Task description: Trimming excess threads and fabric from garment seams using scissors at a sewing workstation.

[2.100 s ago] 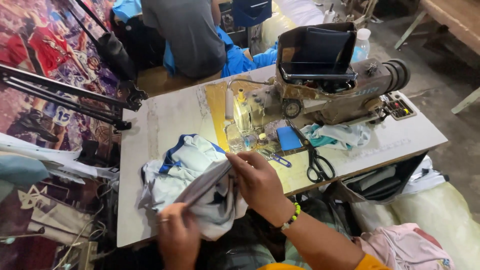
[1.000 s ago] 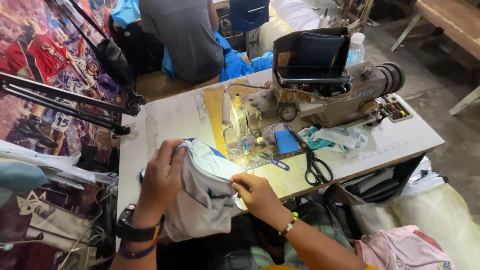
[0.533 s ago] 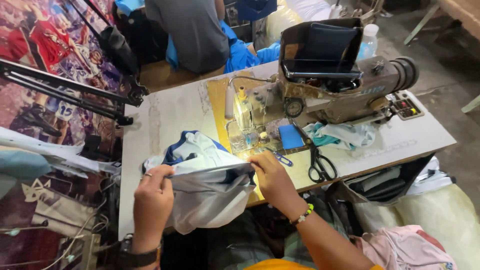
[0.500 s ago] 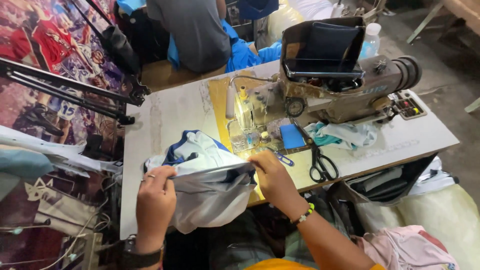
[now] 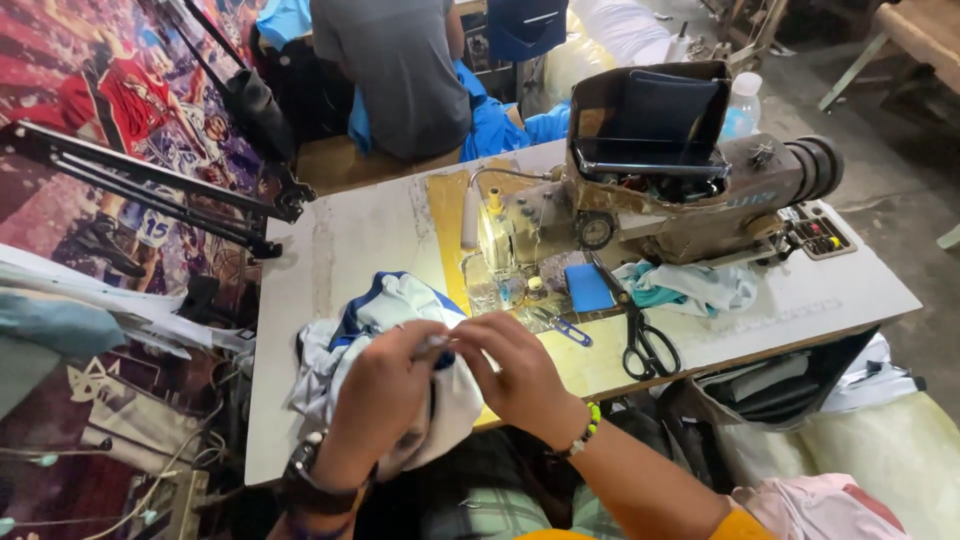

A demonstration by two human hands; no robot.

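Head view, looking down on a pale worktop [image 5: 350,240] with a yellowish strip running under the machine. Left hand [image 5: 385,385] and right hand [image 5: 515,375] meet at the near edge, fingertips together, both pinched on a fold of a white garment with blue trim [image 5: 385,310]; exactly how the fingers grip the cloth under the knuckles cannot be told. Garment lies bunched on the worktop at 9 o'clock of the hands, part of it draped over the near edge. Left wrist carries a dark watch [image 5: 305,470]; right wrist a green and yellow bead bracelet [image 5: 585,430]. Industrial sewing machine [image 5: 690,190], brown and worn, sits at 1 o'clock of the hands, its lamp lighting the needle area [image 5: 500,255]. Blue rectangular pad [image 5: 590,288] just in front of the machine; black-handled scissors [image 5: 645,340] lie at 3 o'clock of the hands, blades toward the machine. Small blue-handled snips [image 5: 560,325] between scissors and hands. Teal and white cloth scrap [image 5: 690,285] rests under the machine's right end. Black stand arm [image 5: 150,190] reaches in at 10 o'clock. Another person in a grey shirt [image 5: 395,70] sits beyond the worktop at 12 o'clock, back turned.
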